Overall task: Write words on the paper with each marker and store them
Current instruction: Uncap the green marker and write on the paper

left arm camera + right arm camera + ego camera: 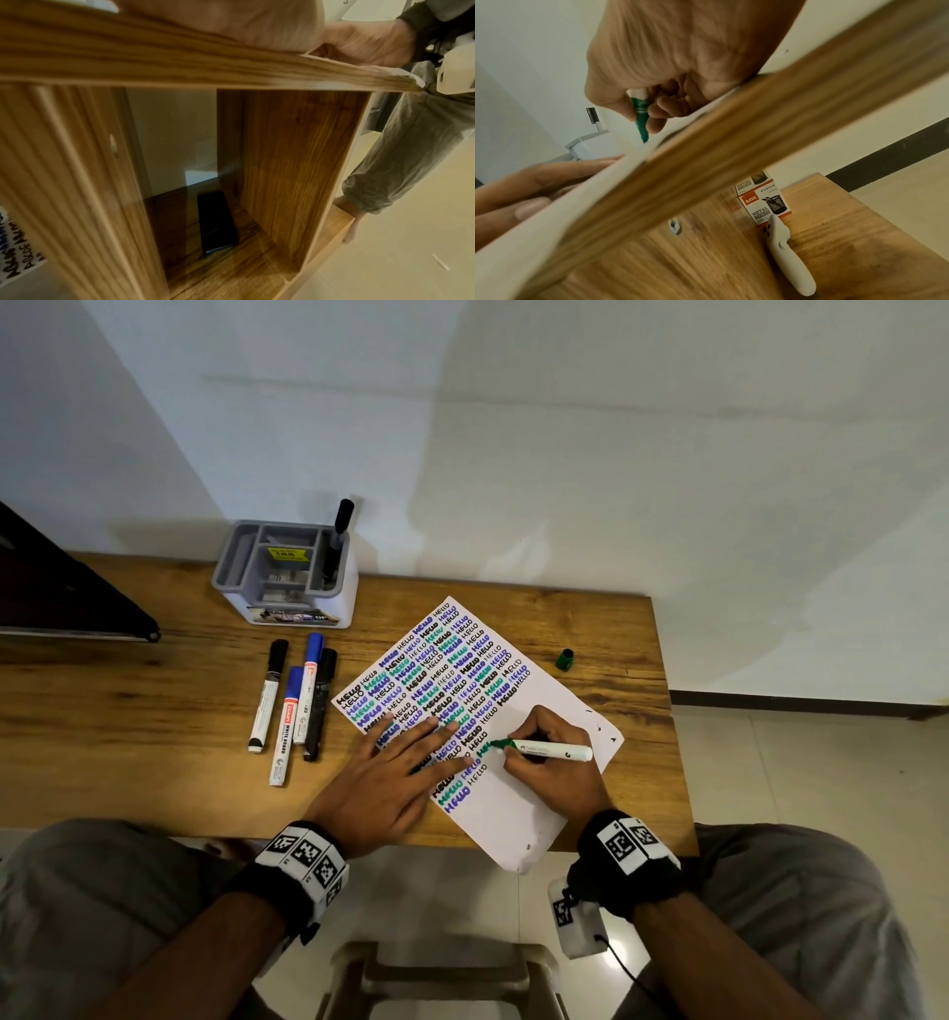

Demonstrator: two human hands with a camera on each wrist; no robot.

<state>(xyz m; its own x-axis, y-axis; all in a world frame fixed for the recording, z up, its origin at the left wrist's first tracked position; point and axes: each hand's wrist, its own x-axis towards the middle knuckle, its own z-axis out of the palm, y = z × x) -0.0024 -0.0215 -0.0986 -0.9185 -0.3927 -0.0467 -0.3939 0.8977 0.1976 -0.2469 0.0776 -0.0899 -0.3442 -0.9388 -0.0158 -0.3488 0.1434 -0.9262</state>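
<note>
Right hand (552, 752) pinching uncapped green marker (549, 750), tip on paper (513, 814); left hand (390, 778) flat, fingers straight, pressing paper.

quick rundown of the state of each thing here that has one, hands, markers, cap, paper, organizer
right hand: grips the green marker, tip on the paper
green marker: uncapped, writing
green cap: off, lying on the table beside the paper
left hand: flat, fingers pressing the paper
paper: largely filled with HELLO
four markers: capped, lying on the table
organizer: holds one black marker upright
</note>
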